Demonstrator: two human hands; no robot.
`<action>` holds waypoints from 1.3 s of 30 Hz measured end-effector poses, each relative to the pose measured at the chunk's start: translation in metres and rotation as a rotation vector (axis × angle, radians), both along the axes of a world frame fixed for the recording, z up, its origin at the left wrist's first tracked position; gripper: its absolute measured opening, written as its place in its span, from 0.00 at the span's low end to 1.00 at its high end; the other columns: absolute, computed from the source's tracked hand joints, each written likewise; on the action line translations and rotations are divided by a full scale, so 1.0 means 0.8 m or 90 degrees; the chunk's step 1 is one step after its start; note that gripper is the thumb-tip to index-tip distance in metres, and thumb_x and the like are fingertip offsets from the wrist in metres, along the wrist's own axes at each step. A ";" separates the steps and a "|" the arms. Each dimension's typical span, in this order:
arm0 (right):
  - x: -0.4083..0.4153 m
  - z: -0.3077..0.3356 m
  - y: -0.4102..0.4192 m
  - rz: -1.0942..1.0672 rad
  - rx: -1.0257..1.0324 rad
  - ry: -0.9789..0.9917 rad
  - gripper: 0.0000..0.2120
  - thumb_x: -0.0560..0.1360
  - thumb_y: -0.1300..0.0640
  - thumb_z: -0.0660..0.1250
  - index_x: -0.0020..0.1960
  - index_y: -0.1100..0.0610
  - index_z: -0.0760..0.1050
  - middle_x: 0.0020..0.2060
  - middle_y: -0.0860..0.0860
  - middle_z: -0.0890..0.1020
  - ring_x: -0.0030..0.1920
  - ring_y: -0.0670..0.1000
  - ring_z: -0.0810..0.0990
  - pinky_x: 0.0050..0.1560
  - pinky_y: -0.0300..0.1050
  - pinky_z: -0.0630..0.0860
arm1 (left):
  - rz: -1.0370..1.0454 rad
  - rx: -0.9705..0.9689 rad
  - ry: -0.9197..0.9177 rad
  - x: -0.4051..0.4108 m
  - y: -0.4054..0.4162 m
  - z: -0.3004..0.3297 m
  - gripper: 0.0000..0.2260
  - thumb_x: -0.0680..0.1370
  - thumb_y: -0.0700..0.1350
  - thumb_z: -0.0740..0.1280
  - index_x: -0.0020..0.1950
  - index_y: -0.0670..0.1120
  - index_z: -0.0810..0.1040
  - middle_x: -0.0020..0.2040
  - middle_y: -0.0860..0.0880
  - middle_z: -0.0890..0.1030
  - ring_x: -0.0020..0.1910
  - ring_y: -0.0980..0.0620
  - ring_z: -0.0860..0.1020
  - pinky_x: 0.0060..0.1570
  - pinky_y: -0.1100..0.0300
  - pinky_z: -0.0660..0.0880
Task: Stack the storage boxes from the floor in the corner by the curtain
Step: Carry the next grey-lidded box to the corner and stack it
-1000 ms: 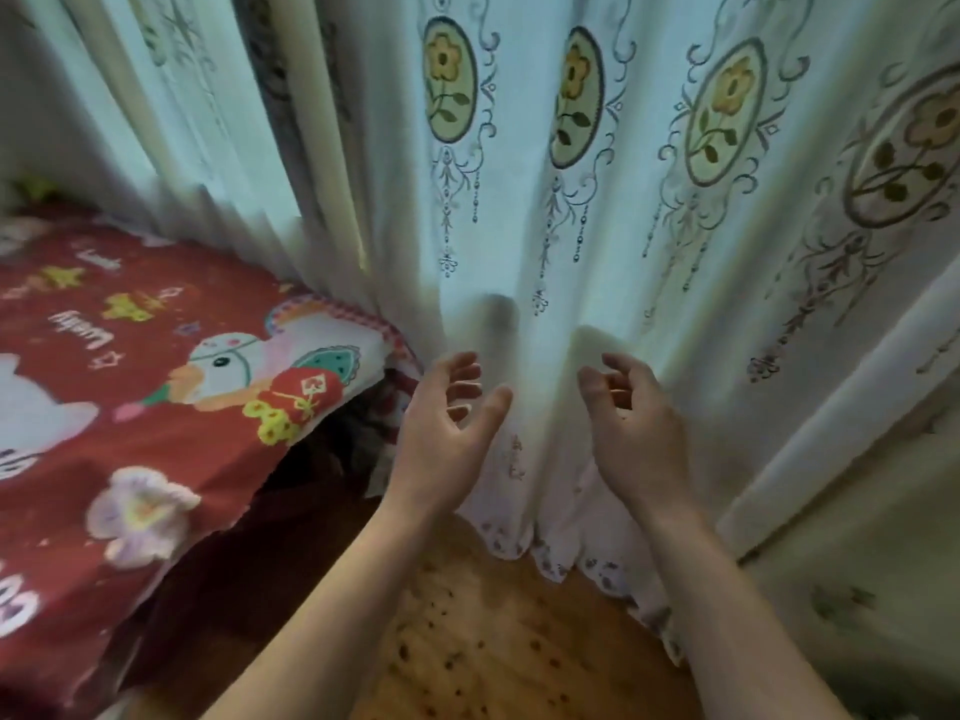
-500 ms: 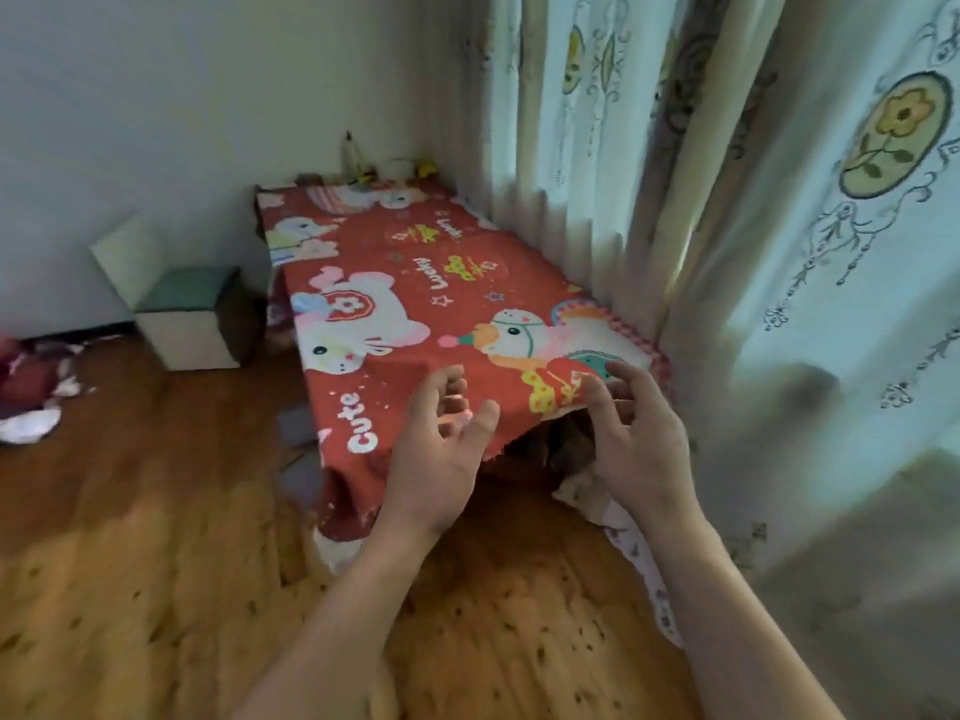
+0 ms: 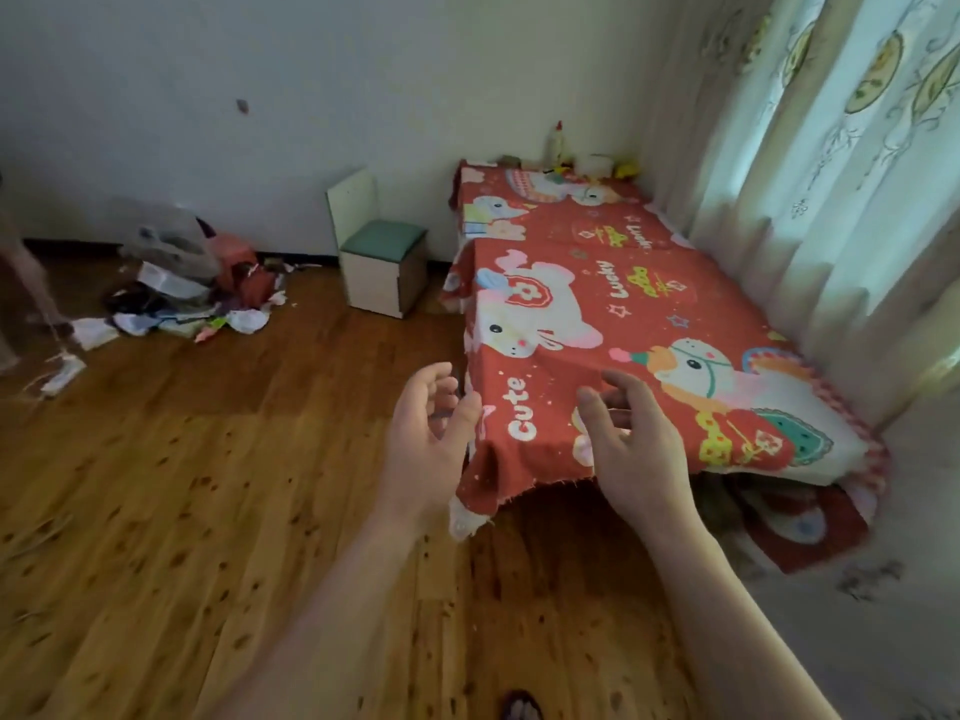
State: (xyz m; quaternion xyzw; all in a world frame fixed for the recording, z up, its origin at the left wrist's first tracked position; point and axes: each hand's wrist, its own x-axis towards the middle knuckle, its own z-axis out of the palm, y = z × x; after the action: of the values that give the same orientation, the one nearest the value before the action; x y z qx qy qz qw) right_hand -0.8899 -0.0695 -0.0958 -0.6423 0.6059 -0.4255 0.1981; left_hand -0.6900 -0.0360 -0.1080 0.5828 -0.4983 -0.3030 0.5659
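Both hands are held out over the wooden floor (image 3: pixel 182 511), just at the near end of the red cartoon cloth (image 3: pixel 597 314). The left hand (image 3: pixel 423 449) has its palm turned inward and its fingers loosely bent, its grip slack and holding nothing; its thumb lies at the hanging corner of the cloth, though whether it touches is unclear. The right hand (image 3: pixel 636 449) faces it with fingers spread and relaxed, its grip likewise empty, seen in front of the cloth's near edge.

The cloth covers a long, low shape running along the curtain (image 3: pixel 831 174) toward the corner; what lies under it is hidden, so I cannot tell whether those are the storage boxes. Beyond the cloth's left edge, against the wall (image 3: pixel 260 96), stands a small white box (image 3: pixel 382 270) with a green top and raised lid, well apart from both hands. Farther left of it lies a pile of clutter (image 3: pixel 192 288) on the floor. Small bottles (image 3: pixel 558 142) stand at the cloth's far end.
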 end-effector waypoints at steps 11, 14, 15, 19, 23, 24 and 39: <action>0.127 -0.034 -0.114 0.098 0.029 -0.011 0.21 0.79 0.39 0.61 0.68 0.47 0.71 0.45 0.35 0.76 0.47 0.30 0.74 0.35 0.27 0.69 | 0.063 0.043 -0.019 0.114 -0.086 -0.045 0.17 0.80 0.57 0.62 0.68 0.57 0.69 0.59 0.61 0.75 0.58 0.67 0.73 0.50 0.76 0.71; 0.160 -0.040 -0.166 0.114 0.052 -0.036 0.21 0.79 0.40 0.61 0.68 0.47 0.71 0.47 0.35 0.76 0.47 0.34 0.76 0.39 0.30 0.69 | 0.061 0.057 -0.034 0.146 -0.138 -0.047 0.17 0.80 0.55 0.63 0.69 0.55 0.69 0.59 0.59 0.76 0.57 0.66 0.74 0.50 0.76 0.70; 0.167 -0.041 -0.178 0.117 0.056 -0.041 0.20 0.79 0.40 0.61 0.68 0.47 0.71 0.47 0.35 0.76 0.47 0.35 0.76 0.40 0.30 0.70 | 0.058 0.059 -0.041 0.152 -0.148 -0.047 0.18 0.80 0.55 0.63 0.69 0.54 0.69 0.59 0.59 0.76 0.57 0.66 0.74 0.50 0.75 0.71; 0.206 -0.041 -0.250 0.113 0.068 -0.056 0.21 0.80 0.40 0.61 0.69 0.47 0.70 0.48 0.36 0.77 0.48 0.35 0.76 0.39 0.29 0.70 | 0.055 0.065 -0.069 0.188 -0.208 -0.045 0.18 0.80 0.55 0.63 0.69 0.56 0.69 0.59 0.61 0.75 0.57 0.68 0.73 0.50 0.77 0.70; 0.242 -0.045 -0.293 0.119 0.076 -0.051 0.21 0.80 0.41 0.62 0.69 0.48 0.70 0.46 0.35 0.76 0.47 0.32 0.75 0.36 0.27 0.70 | 0.060 0.077 -0.074 0.222 -0.242 -0.049 0.18 0.80 0.54 0.63 0.70 0.56 0.69 0.59 0.62 0.75 0.57 0.69 0.72 0.50 0.78 0.69; 0.252 -0.047 -0.305 0.125 0.082 -0.047 0.21 0.79 0.41 0.62 0.69 0.48 0.70 0.46 0.36 0.77 0.46 0.33 0.76 0.36 0.27 0.70 | 0.066 0.075 -0.067 0.233 -0.253 -0.051 0.18 0.80 0.54 0.63 0.70 0.56 0.68 0.59 0.61 0.75 0.57 0.69 0.72 0.49 0.79 0.69; 0.387 -0.089 -0.456 0.049 0.102 0.017 0.23 0.79 0.39 0.61 0.70 0.48 0.70 0.46 0.33 0.75 0.47 0.30 0.74 0.37 0.28 0.68 | -0.008 0.086 -0.041 0.380 -0.426 -0.095 0.21 0.76 0.64 0.61 0.67 0.62 0.67 0.58 0.65 0.75 0.57 0.69 0.73 0.50 0.79 0.68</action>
State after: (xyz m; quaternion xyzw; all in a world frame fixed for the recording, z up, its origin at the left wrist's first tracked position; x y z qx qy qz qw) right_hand -0.5803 -0.4344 -0.1672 -0.6525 0.6158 -0.3591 0.2571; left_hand -0.3863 -0.3772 -0.1843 0.6262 -0.4982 -0.3205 0.5069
